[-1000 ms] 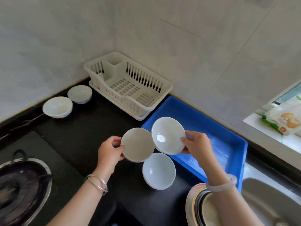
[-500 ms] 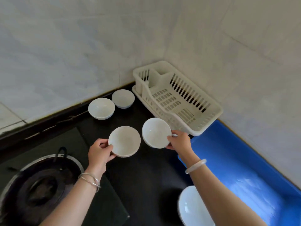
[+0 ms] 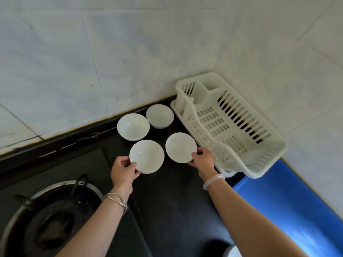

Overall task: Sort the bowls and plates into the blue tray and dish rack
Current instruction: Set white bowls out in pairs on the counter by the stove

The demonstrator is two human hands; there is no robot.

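— Pale tiled walls meet over a black bench [image 3: 174,201]; what's on it?

— Four plain white bowls, glossy and round. Two sit by the wall: one [image 3: 133,129] and another [image 3: 159,116]. The left hand [image 3: 123,170] grips the near rim of a third bowl [image 3: 146,156]; the right hand [image 3: 203,160] pinches the edge of a fourth [image 3: 181,147], just beside the white slatted dish rack [image 3: 232,127].

— And the blue tray [image 3: 289,206]?

— Right of the rack, holding nothing visible.

— Changed since half a second ago?

— Both held bowls now sit closer to the two by the wall, and lower; a stove burner [image 3: 50,217] remains at left.
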